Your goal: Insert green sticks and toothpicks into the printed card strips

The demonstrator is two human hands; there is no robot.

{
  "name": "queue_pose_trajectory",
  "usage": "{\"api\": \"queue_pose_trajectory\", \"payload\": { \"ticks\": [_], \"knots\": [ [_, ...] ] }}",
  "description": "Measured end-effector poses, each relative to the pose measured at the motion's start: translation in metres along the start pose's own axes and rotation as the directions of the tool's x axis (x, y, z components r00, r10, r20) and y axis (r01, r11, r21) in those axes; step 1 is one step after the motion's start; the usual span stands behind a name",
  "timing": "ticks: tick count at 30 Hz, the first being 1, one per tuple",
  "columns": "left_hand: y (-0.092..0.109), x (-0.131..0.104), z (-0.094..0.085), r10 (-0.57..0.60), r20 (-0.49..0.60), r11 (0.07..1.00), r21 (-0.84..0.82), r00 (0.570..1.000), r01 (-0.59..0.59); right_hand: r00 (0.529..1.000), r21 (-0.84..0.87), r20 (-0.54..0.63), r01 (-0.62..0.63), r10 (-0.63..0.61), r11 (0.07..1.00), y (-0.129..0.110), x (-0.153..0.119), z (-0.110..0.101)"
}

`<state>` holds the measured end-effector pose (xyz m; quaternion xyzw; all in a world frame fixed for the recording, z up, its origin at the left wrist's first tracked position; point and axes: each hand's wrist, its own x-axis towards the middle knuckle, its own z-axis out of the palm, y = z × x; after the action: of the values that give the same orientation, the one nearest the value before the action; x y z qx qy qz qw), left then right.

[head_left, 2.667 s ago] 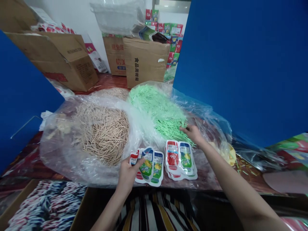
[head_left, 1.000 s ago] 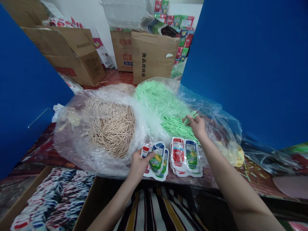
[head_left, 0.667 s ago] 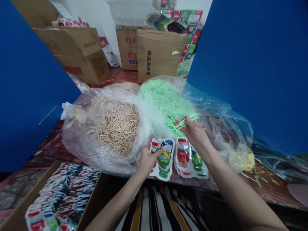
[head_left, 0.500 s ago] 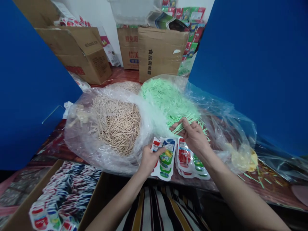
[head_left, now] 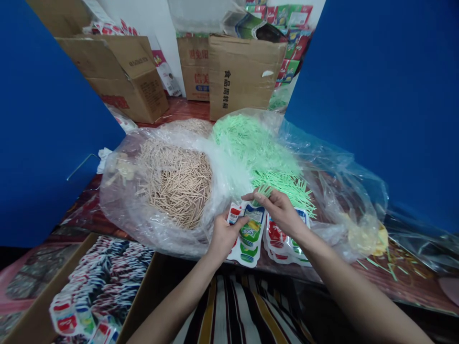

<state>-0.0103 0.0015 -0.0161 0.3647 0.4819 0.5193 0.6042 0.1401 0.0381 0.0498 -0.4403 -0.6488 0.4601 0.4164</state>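
My left hand grips a bottle-shaped packet with red cola and green Sprite printing, thumb on its front. Close above its top edge, my right hand pinches a small bundle of light green sticks. Whether the sticks touch the packet I cannot tell. Under my right wrist lies a short stack of similar packets on the table edge. Beyond my right hand spreads a heap of green sticks in an opened clear plastic bag.
Left of my hands, a clear bag holds tan sticks. At lower left, a cardboard box is packed with rows of packets. Cardboard boxes stand at the back, between blue panels. Loose green pieces lie at right.
My right hand has moved left and toward me from the green heap, bringing the bundle of sticks to the packet's top. My left hand keeps its hold on the packet.
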Motion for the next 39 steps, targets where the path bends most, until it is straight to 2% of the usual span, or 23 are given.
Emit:
{"api": "queue_pose_trajectory", "payload": {
  "ticks": [2, 4, 7, 9, 12, 14, 18, 22, 26, 28, 29, 31, 33, 36, 39],
  "knots": [
    [0.002, 0.000, -0.001, 0.017, -0.008, 1.000, 0.010, 1.000, -0.016, 0.997, 0.064, 0.041, -0.065, 0.062, 0.996, 0.000, -0.001, 0.004],
    [0.004, -0.001, -0.002, 0.019, -0.008, 1.000, 0.024, 1.000, -0.019, 0.997, 0.157, 0.033, -0.080, 0.075, 0.984, 0.000, -0.001, 0.006],
    [0.006, -0.002, -0.005, 0.005, -0.002, 1.000, 0.030, 1.000, -0.005, 1.000, 0.246, -0.009, 0.021, -0.020, 0.969, -0.001, -0.003, 0.007],
    [0.006, -0.003, -0.006, -0.011, -0.006, 1.000, 0.014, 1.000, 0.011, 0.995, 0.149, 0.008, 0.099, -0.101, 0.984, -0.002, -0.005, 0.005],
    [0.007, -0.004, -0.009, -0.044, -0.025, 0.999, 0.014, 0.999, 0.045, 0.969, -0.165, 0.176, 0.206, -0.176, 0.965, -0.002, -0.008, -0.001],
    [0.008, -0.005, -0.010, -0.053, -0.028, 0.999, 0.001, 0.998, 0.053, 0.953, -0.281, 0.241, 0.252, -0.186, 0.926, -0.001, -0.012, -0.004],
    [0.011, -0.006, -0.010, -0.062, -0.023, 0.998, -0.031, 0.998, 0.061, 0.955, -0.334, 0.131, 0.295, -0.266, 0.895, 0.009, -0.017, -0.007],
    [0.010, -0.006, -0.011, -0.029, -0.029, 0.999, 0.027, 0.999, 0.030, 0.930, -0.426, 0.200, 0.365, -0.307, 0.828, 0.021, -0.021, -0.005],
    [0.010, -0.007, -0.011, -0.016, -0.018, 0.999, 0.043, 1.000, 0.017, 0.930, -0.440, 0.250, 0.356, -0.268, 0.824, 0.018, -0.025, -0.004],
    [0.010, -0.008, -0.010, -0.036, -0.030, 0.999, 0.015, 0.999, 0.037, 0.944, -0.437, 0.238, 0.313, -0.227, 0.843, 0.014, -0.027, -0.005],
    [0.011, -0.008, -0.009, -0.052, -0.042, 0.999, -0.003, 0.998, 0.052, 0.958, -0.410, 0.194, 0.274, -0.211, 0.870, 0.012, -0.027, -0.005],
    [0.012, -0.009, -0.007, -0.084, -0.062, 0.996, -0.036, 0.994, 0.082, 0.985, -0.283, 0.092, 0.164, -0.143, 0.945, 0.012, -0.028, -0.002],
    [0.012, -0.009, -0.006, -0.114, -0.063, 0.992, -0.060, 0.991, 0.110, 0.999, -0.120, 0.045, 0.024, -0.019, 0.993, 0.017, -0.030, 0.002],
    [0.013, -0.011, -0.006, -0.135, -0.026, 0.986, -0.102, 0.990, 0.132, 0.986, 0.073, 0.078, -0.150, 0.144, 0.986, 0.030, -0.032, 0.010],
    [0.015, -0.014, -0.008, -0.112, 0.009, 0.983, -0.146, 0.994, 0.112, 0.978, 0.223, 0.060, -0.207, 0.199, 0.953, 0.040, -0.034, 0.012]
  ]
}}
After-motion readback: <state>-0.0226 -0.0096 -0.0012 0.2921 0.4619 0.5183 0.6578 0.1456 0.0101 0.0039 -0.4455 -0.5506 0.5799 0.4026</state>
